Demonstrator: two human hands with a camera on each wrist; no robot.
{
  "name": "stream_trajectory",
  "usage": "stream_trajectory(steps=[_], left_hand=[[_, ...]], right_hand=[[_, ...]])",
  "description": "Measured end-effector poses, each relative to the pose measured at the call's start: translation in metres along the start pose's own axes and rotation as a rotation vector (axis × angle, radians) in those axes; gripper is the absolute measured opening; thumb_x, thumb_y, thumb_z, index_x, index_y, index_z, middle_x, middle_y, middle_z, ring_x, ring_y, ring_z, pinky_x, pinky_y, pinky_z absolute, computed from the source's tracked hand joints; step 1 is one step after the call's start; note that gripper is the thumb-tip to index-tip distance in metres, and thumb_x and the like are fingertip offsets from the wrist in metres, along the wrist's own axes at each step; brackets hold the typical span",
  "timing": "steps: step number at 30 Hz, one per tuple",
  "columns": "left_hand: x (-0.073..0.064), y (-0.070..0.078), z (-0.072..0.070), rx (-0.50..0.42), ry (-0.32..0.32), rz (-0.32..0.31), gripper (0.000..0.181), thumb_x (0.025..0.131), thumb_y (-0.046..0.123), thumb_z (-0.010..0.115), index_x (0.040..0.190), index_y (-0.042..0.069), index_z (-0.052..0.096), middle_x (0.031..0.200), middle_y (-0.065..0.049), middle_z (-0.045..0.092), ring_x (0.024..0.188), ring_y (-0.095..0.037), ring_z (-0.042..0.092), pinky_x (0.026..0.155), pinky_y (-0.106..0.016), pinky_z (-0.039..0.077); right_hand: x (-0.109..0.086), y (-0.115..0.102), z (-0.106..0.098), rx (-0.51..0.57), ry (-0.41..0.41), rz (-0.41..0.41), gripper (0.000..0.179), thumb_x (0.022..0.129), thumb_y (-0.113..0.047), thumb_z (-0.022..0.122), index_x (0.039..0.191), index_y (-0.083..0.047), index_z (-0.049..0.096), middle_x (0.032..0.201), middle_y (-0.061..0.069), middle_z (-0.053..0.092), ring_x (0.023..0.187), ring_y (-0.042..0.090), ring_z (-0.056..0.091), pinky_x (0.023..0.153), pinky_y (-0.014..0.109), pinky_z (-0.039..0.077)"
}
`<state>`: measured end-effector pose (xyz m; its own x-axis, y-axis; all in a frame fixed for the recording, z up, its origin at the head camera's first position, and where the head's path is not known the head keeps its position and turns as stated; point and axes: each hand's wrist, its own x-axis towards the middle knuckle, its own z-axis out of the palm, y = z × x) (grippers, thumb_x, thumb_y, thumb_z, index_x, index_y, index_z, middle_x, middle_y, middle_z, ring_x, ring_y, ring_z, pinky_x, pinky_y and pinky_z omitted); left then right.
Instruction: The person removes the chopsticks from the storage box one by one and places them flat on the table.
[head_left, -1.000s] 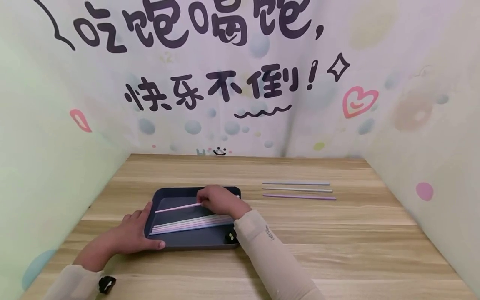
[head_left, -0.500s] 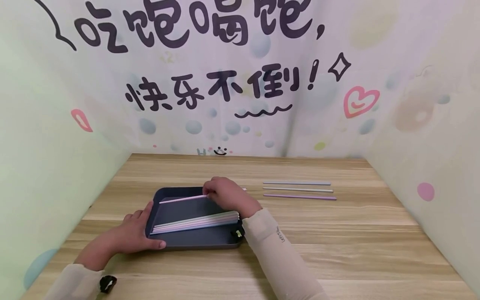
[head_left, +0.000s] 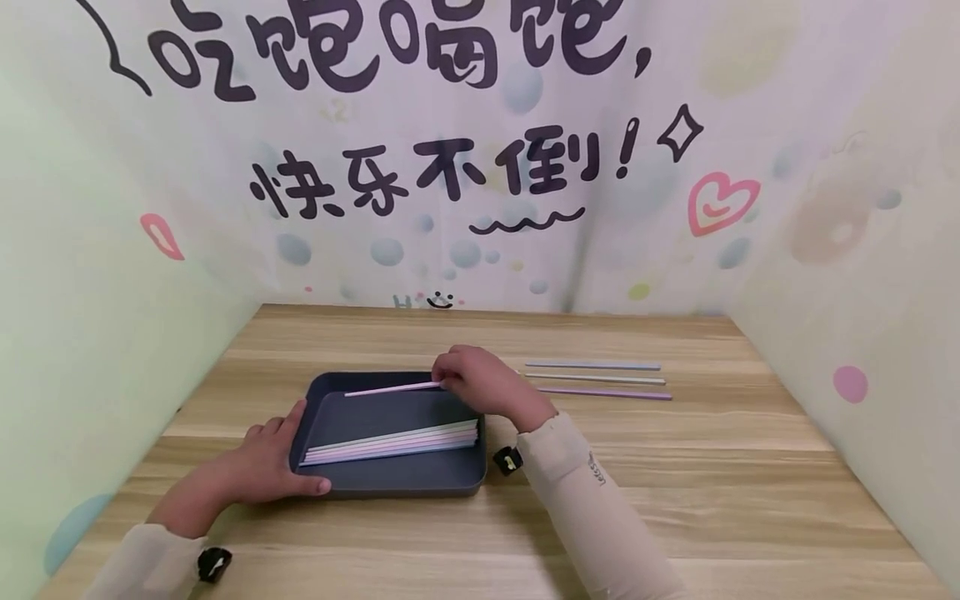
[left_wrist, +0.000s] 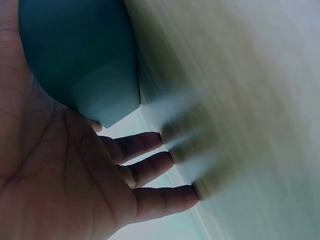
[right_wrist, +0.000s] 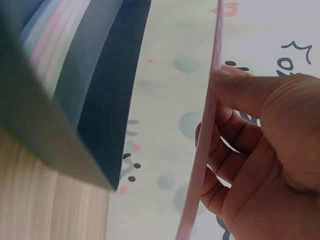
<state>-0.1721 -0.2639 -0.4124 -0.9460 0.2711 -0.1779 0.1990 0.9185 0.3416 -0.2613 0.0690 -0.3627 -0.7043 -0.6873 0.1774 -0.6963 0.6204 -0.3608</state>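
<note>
A light-brown, wood-grained surface [head_left: 690,517] spreads across the lower half of the frame. Behind it rises a white, slightly creased backdrop [head_left: 637,246], printed with bold black Chinese lettering [head_left: 452,177], pale blue round spots [head_left: 387,252] and, at upper right, a pink outlined smiling heart [head_left: 722,205]. A pale greenish wall [head_left: 82,350] closes the left edge, a pale greyish-cream wall [head_left: 907,308] the right, under soft light.
</note>
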Motion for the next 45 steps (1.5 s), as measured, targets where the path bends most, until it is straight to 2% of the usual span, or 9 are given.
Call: stream_trajectory(steps=[9,15,24,35,40,45], left_hand=[[-0.001,-0.003,0.004,-0.004,0.011,0.006,0.131,0.072,0.065,0.078,0.150,-0.015,0.008,0.132,-0.046,0.037,0.116,-0.063,0.038,0.092,-0.066,0.039],[0.000,-0.002,0.002,-0.008,0.009,0.007,0.131,0.072,0.065,0.078,0.150,-0.014,0.008,0.133,-0.046,0.036,0.118,-0.062,0.036,0.093,-0.065,0.038],[-0.001,-0.006,0.003,-0.026,-0.005,0.004,0.132,0.073,0.066,0.077,0.150,-0.014,0.006,0.134,-0.047,0.034,0.120,-0.066,0.032,0.094,-0.068,0.036],[0.000,-0.007,0.005,-0.034,-0.011,0.018,0.132,0.073,0.066,0.076,0.150,-0.015,0.005,0.135,-0.047,0.033,0.121,-0.068,0.029,0.094,-0.069,0.035],[0.001,-0.006,0.005,-0.022,-0.001,0.017,0.132,0.072,0.067,0.076,0.150,-0.015,0.006,0.134,-0.046,0.035,0.121,-0.065,0.033,0.094,-0.067,0.036],[0.002,-0.005,0.005,-0.007,0.012,0.012,0.134,0.071,0.068,0.076,0.150,-0.014,0.007,0.134,-0.045,0.036,0.119,-0.063,0.035,0.093,-0.066,0.037]], right_hand=[[-0.021,0.022,-0.012,0.018,0.035,0.031,0.012,0.096,-0.003,0.064,0.096,-0.012,0.071,0.089,-0.004,0.061,0.082,0.013,0.057,0.076,0.032,0.049],[-0.044,0.046,-0.016,0.028,0.066,0.059,0.012,0.095,-0.002,0.063,0.096,-0.011,0.071,0.087,-0.004,0.062,0.081,0.014,0.058,0.075,0.033,0.049],[-0.080,0.077,-0.015,0.035,0.062,0.130,0.010,0.094,0.000,0.064,0.095,-0.007,0.070,0.082,-0.005,0.059,0.076,0.013,0.054,0.070,0.033,0.046],[-0.116,0.112,-0.022,0.035,0.056,0.198,0.011,0.093,0.003,0.063,0.095,-0.006,0.070,0.081,-0.004,0.059,0.074,0.015,0.052,0.069,0.036,0.045],[-0.132,0.128,-0.024,0.016,0.068,0.206,0.012,0.092,0.005,0.063,0.092,-0.005,0.069,0.080,-0.003,0.060,0.074,0.015,0.052,0.069,0.038,0.045],[-0.143,0.140,-0.026,-0.002,0.083,0.174,0.013,0.090,0.007,0.063,0.090,-0.005,0.069,0.080,-0.003,0.061,0.074,0.015,0.054,0.071,0.040,0.047]])
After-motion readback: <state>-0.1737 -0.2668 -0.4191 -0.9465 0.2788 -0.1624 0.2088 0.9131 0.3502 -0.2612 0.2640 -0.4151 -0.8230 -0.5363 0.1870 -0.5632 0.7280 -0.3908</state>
